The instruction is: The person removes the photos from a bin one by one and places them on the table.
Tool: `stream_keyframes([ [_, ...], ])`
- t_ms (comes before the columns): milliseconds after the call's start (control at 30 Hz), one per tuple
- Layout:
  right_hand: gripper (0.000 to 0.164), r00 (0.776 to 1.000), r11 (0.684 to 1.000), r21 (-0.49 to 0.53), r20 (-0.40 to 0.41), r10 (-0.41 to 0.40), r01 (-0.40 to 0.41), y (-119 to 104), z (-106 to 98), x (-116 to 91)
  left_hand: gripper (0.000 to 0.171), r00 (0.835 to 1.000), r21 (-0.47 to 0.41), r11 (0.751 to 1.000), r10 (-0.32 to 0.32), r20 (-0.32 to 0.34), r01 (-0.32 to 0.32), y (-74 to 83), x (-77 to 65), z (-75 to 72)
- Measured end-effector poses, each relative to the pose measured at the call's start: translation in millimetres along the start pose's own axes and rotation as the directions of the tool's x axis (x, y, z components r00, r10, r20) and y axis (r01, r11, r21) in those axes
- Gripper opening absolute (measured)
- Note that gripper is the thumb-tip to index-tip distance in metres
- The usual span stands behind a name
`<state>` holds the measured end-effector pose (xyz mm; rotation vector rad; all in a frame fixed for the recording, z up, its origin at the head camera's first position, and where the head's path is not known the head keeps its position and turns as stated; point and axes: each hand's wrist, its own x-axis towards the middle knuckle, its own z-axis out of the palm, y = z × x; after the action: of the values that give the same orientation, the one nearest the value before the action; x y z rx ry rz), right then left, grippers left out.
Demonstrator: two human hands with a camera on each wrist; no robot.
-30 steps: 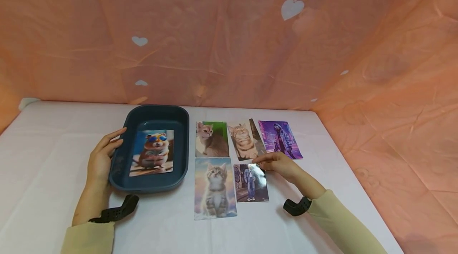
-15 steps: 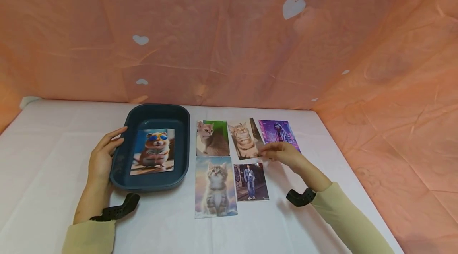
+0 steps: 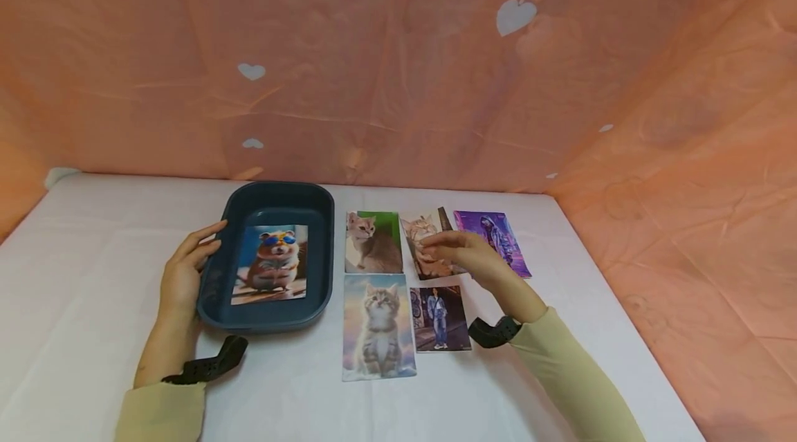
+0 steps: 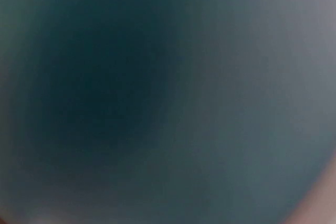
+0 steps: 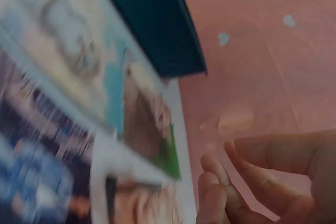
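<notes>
My left hand [image 3: 182, 283] holds the left side of a dark teal tray [image 3: 320, 255], its fingertips at the rim. In the tray lies a photo card of a hamster in sunglasses [image 3: 270, 268]. My right hand [image 3: 476, 259] is over a card of an orange cat [image 3: 414, 221], covering part of it. In the right wrist view nothing shows between its thumb and fingers [image 5: 268, 153]. Around it lie a brown kitten card [image 3: 376, 245], a grey kitten card [image 3: 380, 328], a card of a person in denim [image 3: 441, 317] and a purple hooded-figure card [image 3: 495, 234].
A white cloth covers the table [image 3: 280, 387]. Behind and to the right hangs an orange sheet [image 3: 386, 82] with pale hearts. The left wrist view is a dark teal blur.
My right hand moves from above the denim card's top edge, first right and up, then left over the orange cat card. The left hand keeps its place at the tray; the cards stay put.
</notes>
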<state>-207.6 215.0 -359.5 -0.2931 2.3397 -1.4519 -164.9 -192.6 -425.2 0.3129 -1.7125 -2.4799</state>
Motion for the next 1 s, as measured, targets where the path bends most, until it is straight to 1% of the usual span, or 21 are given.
stream_keyframes([
  [133, 0.038, 1.000, 0.998, 0.065, 0.019, -0.018, 0.017, -13, 14, 12, 0.037, 1.000, -0.007, 1.000, -0.005, 0.002, 0.005, 0.0, -0.3, 0.1],
  [233, 0.038, 0.999, 0.989, 0.150, 0.043, -0.001, -0.006, -22, 25, 23, 0.037, 1.000, -0.019, 1.000, 0.003, 0.008, -0.003, 0.3, -0.1, -0.4],
  [300, 0.038, 0.999, 0.979, 0.199, 0.048, 0.025, -0.035, -29, 32, 30, 0.036, 1.000, -0.009, 1.000, 0.008, -0.003, -0.008, 0.7, 0.0, -0.1],
  [367, 0.038, 0.998, 0.972, 0.231, 0.049, 0.030, -0.041, -35, 39, 37, 0.035, 1.000, 0.003, 1.000, 0.008, -0.013, -0.007, 1.1, -0.3, 0.2],
  [500, 0.038, 0.999, 0.973, 0.232, 0.040, -0.010, 0.001, -42, 50, 50, 0.035, 1.000, 0.024, 1.000, 0.001, -0.030, -0.001, 1.7, -0.1, 1.6],
  [667, 0.037, 0.998, 0.957, 0.287, 0.044, -0.041, 0.027, -54, 64, 65, 0.036, 1.000, 0.006, 1.000, -0.016, -0.024, 0.016, 1.9, 0.6, 2.1],
  [733, 0.036, 0.998, 0.952, 0.304, 0.050, -0.043, 0.026, -60, 71, 70, 0.037, 0.999, 0.003, 1.000, -0.023, -0.025, 0.023, 2.0, 0.6, 2.2],
  [800, 0.036, 0.997, 0.950, 0.312, 0.067, -0.044, 0.021, -64, 77, 76, 0.037, 0.999, 0.017, 1.000, -0.019, -0.030, 0.019, 2.3, 0.0, 2.5],
  [900, 0.035, 0.994, 0.955, 0.297, 0.106, -0.040, 0.007, -70, 86, 82, 0.036, 0.999, 0.024, 1.000, -0.014, -0.033, 0.015, 2.6, -0.5, 3.3],
  [1000, 0.035, 0.986, 0.959, 0.282, 0.154, -0.060, 0.014, -76, 97, 87, 0.037, 0.999, 0.038, 0.999, -0.014, -0.041, 0.015, 2.9, -1.4, 2.0],
])
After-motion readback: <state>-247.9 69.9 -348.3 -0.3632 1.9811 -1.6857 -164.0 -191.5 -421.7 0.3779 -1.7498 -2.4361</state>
